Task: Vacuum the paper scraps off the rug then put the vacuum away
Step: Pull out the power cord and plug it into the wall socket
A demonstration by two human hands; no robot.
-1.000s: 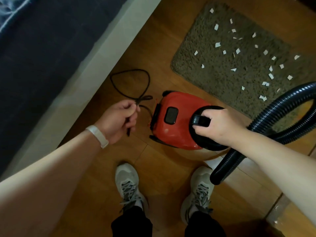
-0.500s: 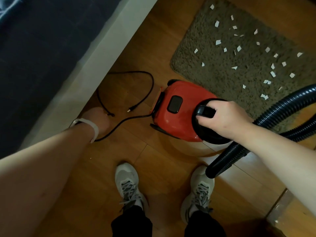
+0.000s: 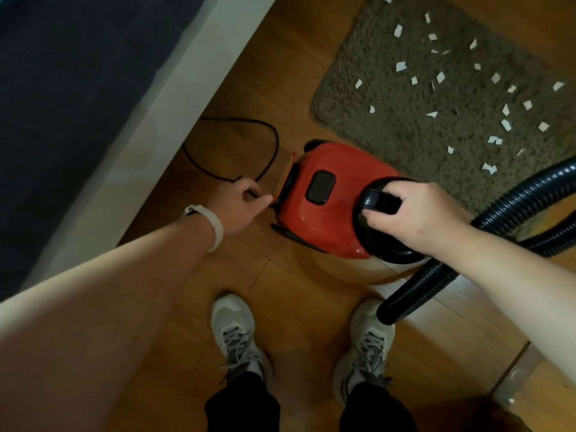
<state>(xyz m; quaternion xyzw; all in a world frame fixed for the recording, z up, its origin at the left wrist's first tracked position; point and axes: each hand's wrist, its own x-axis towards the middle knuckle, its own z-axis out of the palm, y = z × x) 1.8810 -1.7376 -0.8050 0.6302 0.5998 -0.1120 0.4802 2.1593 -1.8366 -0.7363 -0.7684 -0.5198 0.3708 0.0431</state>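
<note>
Vacuum cleaner (image 3: 327,222), red with a round black front section, sits on the wooden floor (image 3: 296,294) just ahead of the person's shoes (image 3: 233,325), its far side right at the near edge of the rug (image 3: 389,126). The right hand (image 3: 417,213) is on top of the machine, fingers wrapped around the black handle (image 3: 378,201) on the round front section. The left hand (image 3: 240,204) is at the other end of the machine, just beside its rear edge, fingers curled around the black cord (image 3: 276,141). The thumb tip nearly touches the orange-trimmed rear. From that hand the cord runs away in a loop across the floor toward a pale ledge (image 3: 174,98) on the left. A white wristband (image 3: 215,222) circles the left wrist.

The two hands are apart, one at each end of the red body. A black ribbed hose (image 3: 514,201) curves in from the right, passes under the right forearm and ends on the floor near the right shoe. White paper scraps (image 3: 400,66) lie scattered over the rug, well beyond both hands, with none on the floor around the machine.
</note>
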